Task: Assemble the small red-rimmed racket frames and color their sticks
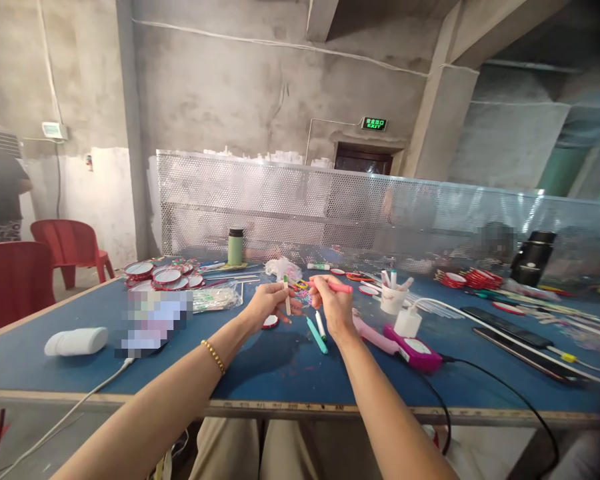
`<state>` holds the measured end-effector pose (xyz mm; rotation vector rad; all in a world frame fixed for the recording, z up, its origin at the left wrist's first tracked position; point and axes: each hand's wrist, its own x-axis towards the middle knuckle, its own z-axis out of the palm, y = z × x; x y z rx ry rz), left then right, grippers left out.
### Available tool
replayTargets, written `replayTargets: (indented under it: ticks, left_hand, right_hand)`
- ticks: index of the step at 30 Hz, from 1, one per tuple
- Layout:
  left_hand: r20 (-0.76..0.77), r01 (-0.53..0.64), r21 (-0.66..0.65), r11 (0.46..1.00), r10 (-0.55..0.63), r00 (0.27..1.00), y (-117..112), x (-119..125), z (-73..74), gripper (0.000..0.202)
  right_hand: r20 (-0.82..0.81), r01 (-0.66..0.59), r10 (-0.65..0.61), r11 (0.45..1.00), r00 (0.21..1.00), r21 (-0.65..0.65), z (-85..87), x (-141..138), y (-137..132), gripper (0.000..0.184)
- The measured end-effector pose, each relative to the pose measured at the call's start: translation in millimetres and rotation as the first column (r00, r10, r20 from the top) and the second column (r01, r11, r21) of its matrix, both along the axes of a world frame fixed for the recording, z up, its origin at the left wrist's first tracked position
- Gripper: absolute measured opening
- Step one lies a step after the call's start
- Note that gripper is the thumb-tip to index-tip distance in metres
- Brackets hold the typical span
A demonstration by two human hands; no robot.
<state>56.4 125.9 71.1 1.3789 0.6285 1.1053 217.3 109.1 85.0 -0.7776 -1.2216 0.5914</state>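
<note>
My left hand (270, 301) pinches a small white pen with a green tip (287, 295), held upright above the blue table (280, 367). My right hand (333, 303) is closed round a pink-red pen (337, 287) that points to the right. Both hands hover close together over the table's middle. Beneath them lie a teal pen (317, 335), a white pen (321, 325) and a red-rimmed round badge (270, 322). A tangle of coloured bands (301, 289) sits just behind my fingers.
A pink hot-glue tool (405, 347) with a white plug and black cord lies to the right. A white cup of pens (393, 297), a green bottle (235, 247), stacks of round badges (163, 275), a white case (76, 341), black strips (510, 327) and red chairs (70, 247) surround the work spot.
</note>
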Motion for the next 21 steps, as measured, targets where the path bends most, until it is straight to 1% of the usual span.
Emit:
replayTargets:
  ticks: [3,7,9,10,11,12,13,15,16,17,18,19,21]
  left_hand:
    - [0.004,-0.002,-0.009,1.0,0.002,1.0,1.7,-0.8,-0.4,0.017]
    - [-0.007,-0.008,-0.026,1.0,0.008,1.0,0.9,-0.2,-0.1,0.013]
    - [-0.008,-0.004,-0.028,1.0,0.004,1.0,0.6,-0.3,0.6,0.014]
    - [-0.008,-0.004,-0.025,1.0,0.003,1.0,0.8,-0.8,1.2,0.015]
    - [-0.01,-0.01,-0.02,1.0,0.01,1.0,1.4,-1.7,1.9,0.015]
    - [-0.013,-0.03,-0.01,1.0,0.03,0.999,2.4,-3.1,2.7,0.015]
    - [-0.022,-0.069,0.005,0.998,0.069,0.997,3.7,-4.9,3.6,0.013]
    - [-0.049,-0.19,0.047,0.981,0.192,0.98,6.6,-9.1,5.4,0.01]
    - [-0.06,-0.254,0.069,0.965,0.258,0.964,8.1,-11.2,6.1,0.009]
    - [-0.068,-0.306,0.088,0.948,0.312,0.948,9.4,-13.0,6.7,0.01]
    - [-0.072,-0.341,0.101,0.935,0.348,0.935,10.4,-14.4,7.0,0.01]
    - [-0.075,-0.357,0.107,0.928,0.365,0.928,11.2,-15.3,7.2,0.011]
    - [-0.086,-0.353,0.111,0.929,0.363,0.928,11.9,-15.6,6.7,0.012]
  right_hand:
    - [0.017,0.025,-0.025,1.0,1.0,0.01,1.7,1.3,-1.0,0.028]
    - [0.087,0.119,-0.123,0.992,0.989,0.05,1.5,6.5,1.2,0.034]
    - [0.214,0.168,-0.184,0.981,0.959,0.091,-2.3,9.1,4.5,0.033]
    - [0.315,0.192,-0.223,0.973,0.923,0.124,-5.1,9.9,6.2,0.03]
    - [0.437,0.212,-0.263,0.964,0.86,0.163,-8.2,10.4,7.7,0.025]
    - [0.57,0.216,-0.294,0.955,0.767,0.202,-11.5,10.3,8.7,0.019]
    - [0.699,0.2,-0.309,0.951,0.645,0.236,-14.7,9.8,9.1,0.016]
    - [0.887,0.124,-0.29,0.957,0.36,0.263,-20.2,7.5,7.6,0.024]
    - [0.935,0.084,-0.269,0.963,0.23,0.256,-22.4,6.0,5.8,0.029]
    - [0.96,0.051,-0.252,0.968,0.124,0.247,-24.2,4.1,3.6,0.033]
    - [0.97,0.029,-0.24,0.971,0.041,0.239,-25.7,2.1,1.0,0.035]
    - [0.972,0.02,-0.233,0.972,-0.02,0.234,-26.9,0.0,-1.6,0.035]
    - [0.97,0.016,-0.223,0.974,-0.1,0.226,-28.3,-4.2,-6.4,0.032]
